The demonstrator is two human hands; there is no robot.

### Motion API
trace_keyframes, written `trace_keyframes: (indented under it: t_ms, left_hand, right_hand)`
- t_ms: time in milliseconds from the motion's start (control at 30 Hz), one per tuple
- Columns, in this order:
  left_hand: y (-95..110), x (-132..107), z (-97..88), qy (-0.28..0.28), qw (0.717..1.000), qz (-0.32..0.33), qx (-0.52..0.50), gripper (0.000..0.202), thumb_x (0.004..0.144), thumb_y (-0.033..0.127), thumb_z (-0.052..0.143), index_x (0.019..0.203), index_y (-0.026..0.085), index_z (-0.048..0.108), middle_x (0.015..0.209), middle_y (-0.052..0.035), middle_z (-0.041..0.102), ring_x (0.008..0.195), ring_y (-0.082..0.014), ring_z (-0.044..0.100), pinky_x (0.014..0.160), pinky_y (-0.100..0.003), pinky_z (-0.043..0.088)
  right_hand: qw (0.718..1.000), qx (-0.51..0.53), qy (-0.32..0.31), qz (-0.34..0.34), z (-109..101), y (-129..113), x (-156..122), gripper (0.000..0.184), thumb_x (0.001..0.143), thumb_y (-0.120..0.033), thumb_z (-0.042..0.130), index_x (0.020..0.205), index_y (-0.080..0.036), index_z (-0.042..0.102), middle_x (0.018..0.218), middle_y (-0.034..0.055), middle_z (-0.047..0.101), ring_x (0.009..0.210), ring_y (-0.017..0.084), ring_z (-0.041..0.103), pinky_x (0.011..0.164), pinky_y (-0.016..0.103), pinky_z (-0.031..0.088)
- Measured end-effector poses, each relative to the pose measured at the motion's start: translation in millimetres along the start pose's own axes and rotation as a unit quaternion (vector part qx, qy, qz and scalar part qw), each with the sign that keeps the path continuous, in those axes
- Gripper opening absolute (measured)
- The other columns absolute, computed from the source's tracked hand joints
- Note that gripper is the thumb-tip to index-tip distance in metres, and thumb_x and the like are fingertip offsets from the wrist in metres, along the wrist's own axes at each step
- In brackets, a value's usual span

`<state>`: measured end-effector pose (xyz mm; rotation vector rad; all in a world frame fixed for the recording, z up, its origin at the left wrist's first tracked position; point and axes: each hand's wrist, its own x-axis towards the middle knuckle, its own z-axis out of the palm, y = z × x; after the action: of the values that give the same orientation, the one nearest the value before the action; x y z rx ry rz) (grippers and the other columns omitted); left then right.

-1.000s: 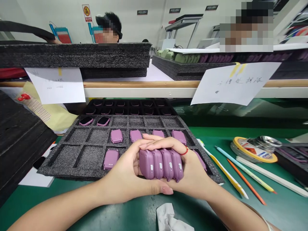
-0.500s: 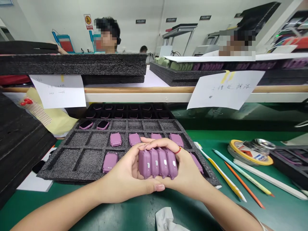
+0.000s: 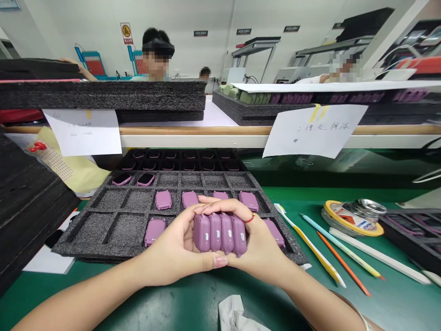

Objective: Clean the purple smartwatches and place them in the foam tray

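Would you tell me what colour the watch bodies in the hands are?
The watch bodies are mauve purple with white marks, clearest in the head view.

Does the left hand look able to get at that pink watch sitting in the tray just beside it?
Probably yes. The left hand lies right beside the watch with nothing between them, though it is cupped around a row of four watches, so it would likely have to let go first.

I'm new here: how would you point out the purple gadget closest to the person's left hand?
On the green workbench, find the grey foam tray. In its front row, one purple smartwatch case lies flat in a pocket beside the left hand, unlike the four cases it and the right hand hold.
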<state>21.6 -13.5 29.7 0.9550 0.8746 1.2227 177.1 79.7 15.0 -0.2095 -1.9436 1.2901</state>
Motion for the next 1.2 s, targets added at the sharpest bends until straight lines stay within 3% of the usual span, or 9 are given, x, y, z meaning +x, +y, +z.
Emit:
trace_keyframes:
  t_ms: [433, 700, 900, 1200]
  left_hand:
    - [-1.7, -0.4, -4.5, -0.016, 1.000, -0.011, 0.002, 0.057, 0.080, 0.018, 0.083, 0.128, 0.026, 0.053, 0.134, -0.0099, 0.066, 0.129, -0.0269, 0.062, 0.105, -0.040, 0.052]
    - [-0.6, -2.8, -4.6, -0.012, 1.000, -0.014, 0.001, 0.058, 0.081, 0.018, 0.082, 0.130, 0.026, 0.052, 0.134, -0.0120, 0.066, 0.130, -0.0305, 0.062, 0.105, -0.044, 0.053]
    - [-1.1, -2.6, -4.4, -0.017, 1.000, -0.011, -0.002, 0.059, 0.082, 0.016, 0.081, 0.131, 0.027, 0.051, 0.133, -0.0098, 0.066, 0.129, -0.0270, 0.062, 0.104, -0.040, 0.053]
    - [5.6, 0.8, 1.5, 0.003, 1.000, 0.006, -0.022, 0.059, 0.079, 0.015, 0.083, 0.129, 0.026, 0.054, 0.135, -0.0095, 0.066, 0.129, -0.0260, 0.062, 0.105, -0.039, 0.052]
  right_hand:
    - [0.999, -0.021, 0.005, -0.031, 0.0, 0.4, -0.9, 0.052, 0.070, -0.016, 0.088, 0.114, -0.030, 0.063, 0.121, 0.0021, 0.073, 0.135, 0.026, 0.057, 0.112, 0.044, 0.050]
    - [0.998, -0.051, -0.002, -0.029, 0.2, 0.6, -1.0, 0.053, 0.071, -0.015, 0.086, 0.115, -0.029, 0.062, 0.124, 0.0038, 0.072, 0.136, 0.029, 0.056, 0.115, 0.049, 0.047]
    - [0.998, -0.056, -0.007, -0.038, 0.8, 1.7, -1.7, 0.055, 0.072, -0.015, 0.086, 0.118, -0.030, 0.060, 0.127, 0.0033, 0.071, 0.138, 0.027, 0.054, 0.116, 0.047, 0.045]
    - [0.998, -0.048, -0.010, -0.031, -4.2, -4.6, 7.0, 0.059, 0.070, -0.016, 0.087, 0.121, -0.030, 0.061, 0.125, 0.0044, 0.072, 0.135, 0.027, 0.058, 0.111, 0.044, 0.050]
